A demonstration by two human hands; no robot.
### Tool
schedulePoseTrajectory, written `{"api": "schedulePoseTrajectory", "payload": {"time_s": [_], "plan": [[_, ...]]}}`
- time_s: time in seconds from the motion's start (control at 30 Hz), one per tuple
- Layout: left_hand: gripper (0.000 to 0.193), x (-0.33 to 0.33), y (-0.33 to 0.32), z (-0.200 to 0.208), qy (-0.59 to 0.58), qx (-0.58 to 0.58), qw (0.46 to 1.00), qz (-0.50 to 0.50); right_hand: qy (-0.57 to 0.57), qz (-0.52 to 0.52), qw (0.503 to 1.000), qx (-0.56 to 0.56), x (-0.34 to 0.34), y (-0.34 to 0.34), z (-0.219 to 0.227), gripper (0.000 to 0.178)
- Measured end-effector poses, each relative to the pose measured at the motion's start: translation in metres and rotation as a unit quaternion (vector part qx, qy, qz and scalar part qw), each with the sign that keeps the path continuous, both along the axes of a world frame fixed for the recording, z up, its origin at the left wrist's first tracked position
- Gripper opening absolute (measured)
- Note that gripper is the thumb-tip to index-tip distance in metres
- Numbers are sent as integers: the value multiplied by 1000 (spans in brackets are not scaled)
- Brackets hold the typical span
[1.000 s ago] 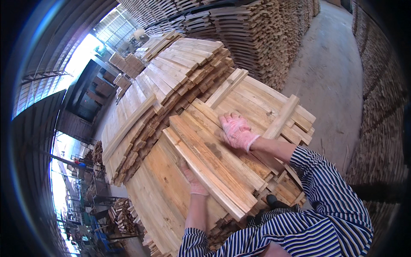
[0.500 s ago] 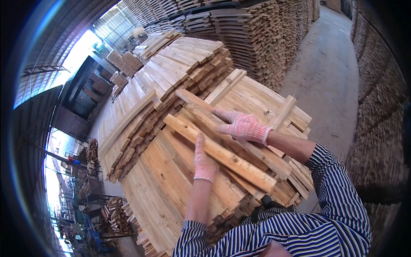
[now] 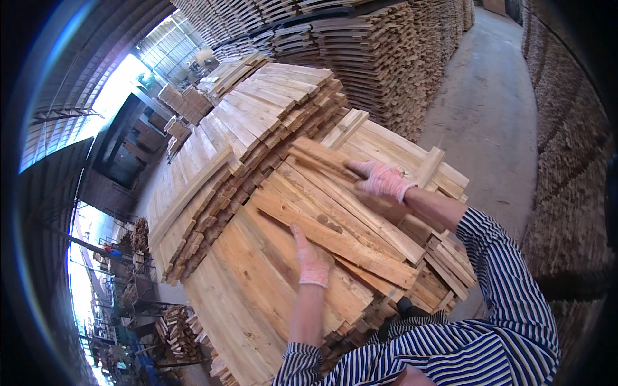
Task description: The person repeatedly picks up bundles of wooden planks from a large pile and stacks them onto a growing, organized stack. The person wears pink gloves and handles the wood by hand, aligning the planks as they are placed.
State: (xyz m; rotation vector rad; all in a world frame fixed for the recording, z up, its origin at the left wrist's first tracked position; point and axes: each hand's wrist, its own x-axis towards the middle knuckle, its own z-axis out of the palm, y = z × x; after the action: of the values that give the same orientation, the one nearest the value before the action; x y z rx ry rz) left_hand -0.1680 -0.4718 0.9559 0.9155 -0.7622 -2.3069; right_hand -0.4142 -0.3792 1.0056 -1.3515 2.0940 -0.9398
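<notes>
My left hand (image 3: 313, 260), in a pink and white knit glove, is at the near-left edge of a wooden plank (image 3: 373, 251) with dark knots. Its thumb points up along that edge, and the other fingers are mostly hidden beneath the wood. Further right, my right hand (image 3: 385, 181), gloved alike, grips a second plank (image 3: 318, 156), blurred and tilted above the stack. Between the two lies a long pale board (image 3: 360, 209) on the pile. More boards (image 3: 238, 257) lie side by side under my left forearm.
A higher tier of stacked planks (image 3: 251, 116) rises beyond my hands. A crosswise batten (image 3: 430, 166) lies at the right. Tall lumber stacks (image 3: 386, 58) stand at the back and along the right edge, with a concrete aisle (image 3: 483, 96) between. Scrap wood (image 3: 179, 331) sits lower left.
My right hand has moved slightly right and away, with its plank lifting and turning. The plank at my left hand has tipped flatter, showing its knotted face.
</notes>
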Motion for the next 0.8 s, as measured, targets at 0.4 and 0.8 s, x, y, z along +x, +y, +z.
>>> {"api": "schedulePoseTrajectory", "payload": {"time_s": [0.4,0.8], "plan": [[97,-11,6,9,53,-10,998,-30,25,-5,999,-32,-22,-39,-65,57],[54,-32,-8,13,49,26,998,-19,-27,118,992,21,72,-5,17,83]]}}
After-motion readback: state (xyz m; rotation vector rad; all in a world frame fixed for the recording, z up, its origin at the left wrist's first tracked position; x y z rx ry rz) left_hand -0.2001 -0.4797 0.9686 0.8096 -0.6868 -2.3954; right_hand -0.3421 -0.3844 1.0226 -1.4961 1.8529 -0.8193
